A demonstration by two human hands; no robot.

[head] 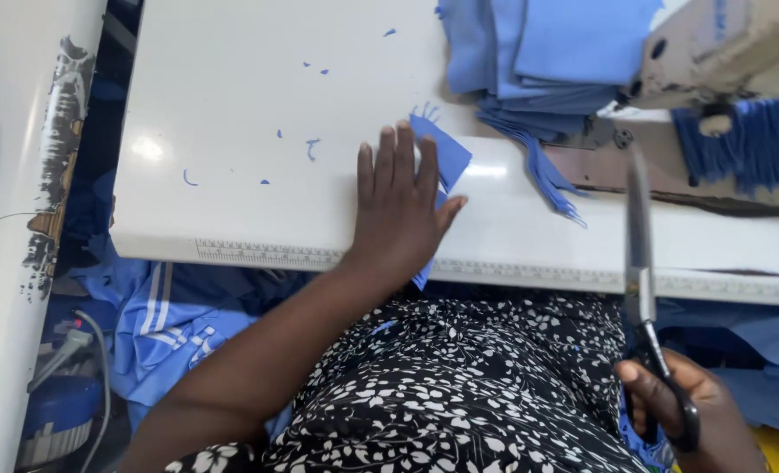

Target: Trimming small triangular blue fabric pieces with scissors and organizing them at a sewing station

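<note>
Glossy white worktable [258, 105], perhaps laminate

I count two hands: my left hand [400, 217] and my right hand [691, 412]. One pair of scissors [641, 280]. One blue fabric piece [442, 166] under the left hand, one stack of blue fabric [547, 52], one sewing machine [722, 52], one white surface [249, 114], and about eight small blue thread scraps [312, 147].
</note>
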